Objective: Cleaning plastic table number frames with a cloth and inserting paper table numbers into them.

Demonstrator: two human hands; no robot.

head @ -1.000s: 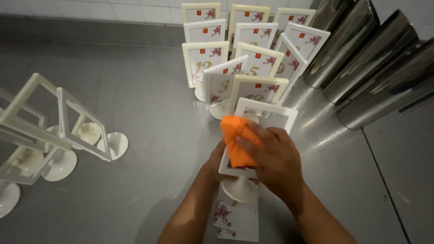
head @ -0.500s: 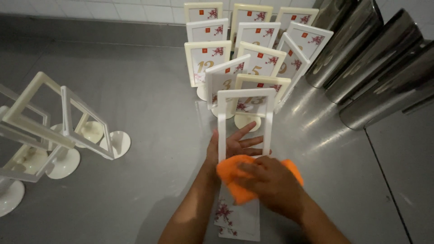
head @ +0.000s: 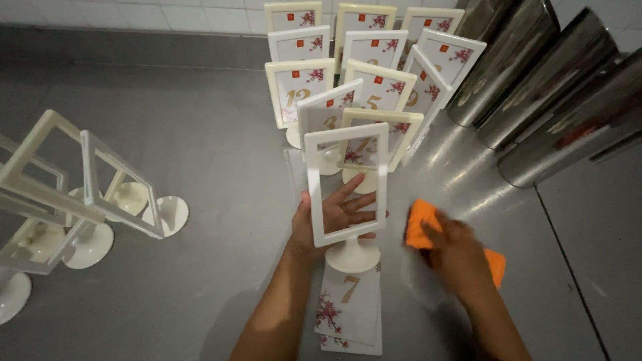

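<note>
Fingers of my left hand (head: 338, 217) are spreading flat behind the empty white frame (head: 346, 184), steadying it upright on its round foot on the steel counter (head: 221, 160). My right hand (head: 458, 257) is pressing an orange cloth (head: 422, 224) onto the counter just beside it. Loose floral cards (head: 348, 304) are lying under the foot.

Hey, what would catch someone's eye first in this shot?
The orange cloth under the right hand, vivid against the grey steel counter. Next, the empty white stand-up frame at centre, with the left hand showing through its clear pane. Behind it stands a cluster of framed number cards.
</note>
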